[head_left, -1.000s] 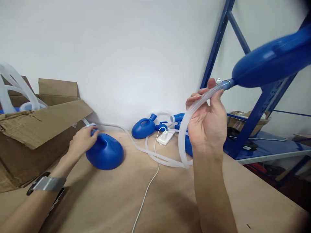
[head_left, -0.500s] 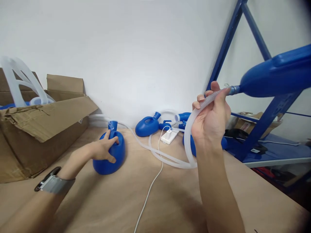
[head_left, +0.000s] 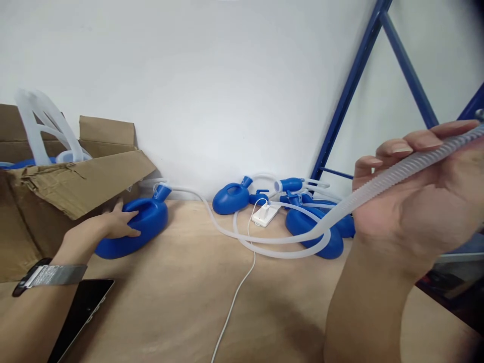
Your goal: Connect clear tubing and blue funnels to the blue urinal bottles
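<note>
A blue plastic vessel (head_left: pixel 138 224) was gripped by the left hand (head_left: pixel 113 225), the fingers laid over its top and rear side. It was lying on its side on the counter (head_left: pixel 181 302), its short spout (head_left: pixel 162 192) pointed up and to the right, just in front of an opened cardboard box (head_left: pixel 56 186). A ribbed translucent hose (head_left: pixel 393 181) was held clenched in the raised right hand (head_left: pixel 419 201), crossing under the fingertips and over the palm; from there it was seen to droop down and left toward a cluster of further blue vessels (head_left: pixel 313 232) by the wall. A white adapter (head_left: pixel 264 214) with its cable (head_left: pixel 234 297) was lying between the two hands, well apart from either. A dark phone (head_left: pixel 81 315) was resting on the counter beside the left forearm, on which a metal-band watch (head_left: pixel 49 276) was worn.
</note>
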The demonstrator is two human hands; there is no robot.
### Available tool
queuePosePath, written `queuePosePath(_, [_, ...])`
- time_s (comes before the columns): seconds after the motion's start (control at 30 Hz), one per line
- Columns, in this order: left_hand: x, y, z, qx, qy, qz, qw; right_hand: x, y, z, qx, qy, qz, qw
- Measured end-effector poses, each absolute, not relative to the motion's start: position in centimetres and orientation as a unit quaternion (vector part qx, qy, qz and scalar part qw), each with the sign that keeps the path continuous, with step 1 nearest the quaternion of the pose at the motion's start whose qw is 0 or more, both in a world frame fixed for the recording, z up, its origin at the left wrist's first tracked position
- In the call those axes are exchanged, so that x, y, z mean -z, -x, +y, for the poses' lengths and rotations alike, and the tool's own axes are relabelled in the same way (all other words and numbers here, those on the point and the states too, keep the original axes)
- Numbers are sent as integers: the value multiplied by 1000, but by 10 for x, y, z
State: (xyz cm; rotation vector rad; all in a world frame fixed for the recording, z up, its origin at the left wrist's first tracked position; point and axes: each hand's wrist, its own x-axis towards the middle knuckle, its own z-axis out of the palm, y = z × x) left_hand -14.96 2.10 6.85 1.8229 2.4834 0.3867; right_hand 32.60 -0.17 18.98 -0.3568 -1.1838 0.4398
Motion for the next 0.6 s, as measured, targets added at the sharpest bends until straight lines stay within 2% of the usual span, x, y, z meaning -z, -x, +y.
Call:
queuePosePath(0.07, [-80,127,19,-104,-586,803,21,-193,-314,-8,-239,150,-556,782])
queuePosePath(0.17, [-98,73,6,-113,-672,731,39,-192,-281,-10,-350,67,-513,781])
queuePosePath(0.23, [-105,30,-8,-146,-763,611,154,-184,-252,-9,-397,41,-500,769])
queuePosePath(0.33, [-103,-27,-29,-136,-796,487,331,-162,-208,-3,-475,81,-522,704])
queuePosePath(0.4, [-95,-50,-37,-130,-782,496,355,-146,-186,4,-535,95,-541,642])
queuePosePath(0.5, [-83,-63,-36,-174,-735,525,392,-126,-170,21,-593,99,-629,493])
queuePosePath(0.6, [-77,-60,-24,-282,-659,513,472,-116,-169,39,-596,126,-661,438])
